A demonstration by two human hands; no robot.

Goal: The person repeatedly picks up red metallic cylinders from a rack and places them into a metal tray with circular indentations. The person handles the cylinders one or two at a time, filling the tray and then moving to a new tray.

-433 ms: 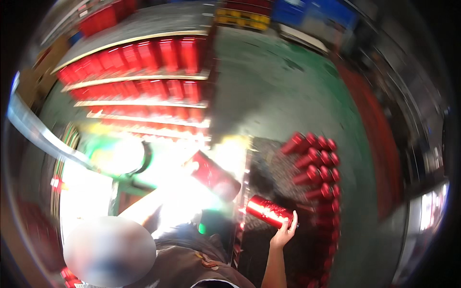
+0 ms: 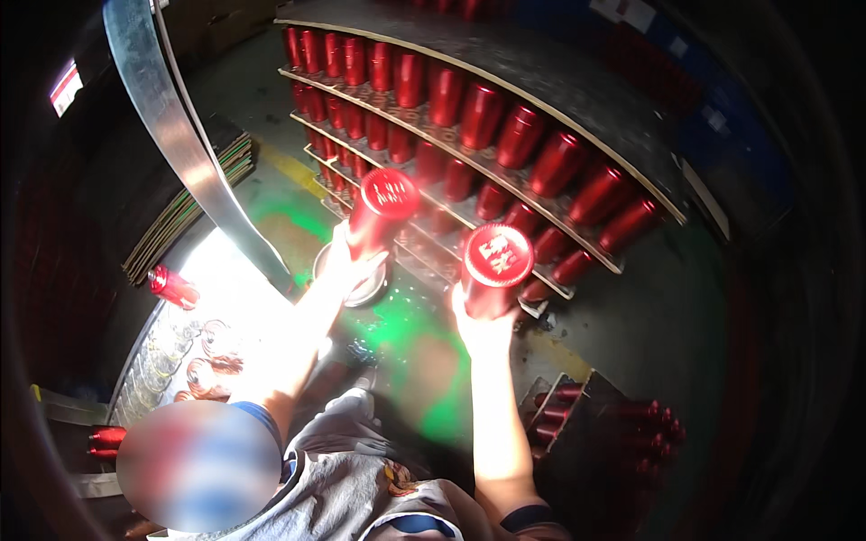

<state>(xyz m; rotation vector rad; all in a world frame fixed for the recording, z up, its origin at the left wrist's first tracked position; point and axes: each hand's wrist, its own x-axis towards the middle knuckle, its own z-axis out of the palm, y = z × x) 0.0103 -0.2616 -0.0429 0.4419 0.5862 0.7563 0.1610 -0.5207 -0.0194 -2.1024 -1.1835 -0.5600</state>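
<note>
My left hand (image 2: 350, 263) is wrapped round the side of a glossy red metal cylinder (image 2: 372, 225). The cylinder leans slightly, its round end turned up toward me. Close by on the right, my right hand (image 2: 483, 329) grips a second red cylinder (image 2: 487, 293) from below. That one has a ridged rim and pale markings on its upturned end. The two cylinders are apart, held in the air in front of a shelf rack (image 2: 433, 126). Rows of similar red cylinders (image 2: 483, 113) stand on its tiers.
A curved metal strip (image 2: 185, 144) arches at the left above a brightly lit table (image 2: 225, 279), where a red cylinder (image 2: 174, 287) lies. Behind my left forearm is a round pale container (image 2: 368, 290). More red cylinders (image 2: 645, 419) sit at the lower right beside a board edge (image 2: 570, 410).
My view has turned toward the rack. My right hand has carried its cylinder away from the dark surface with rows of cylinders. Both cylinders now point end-up, side by side.
</note>
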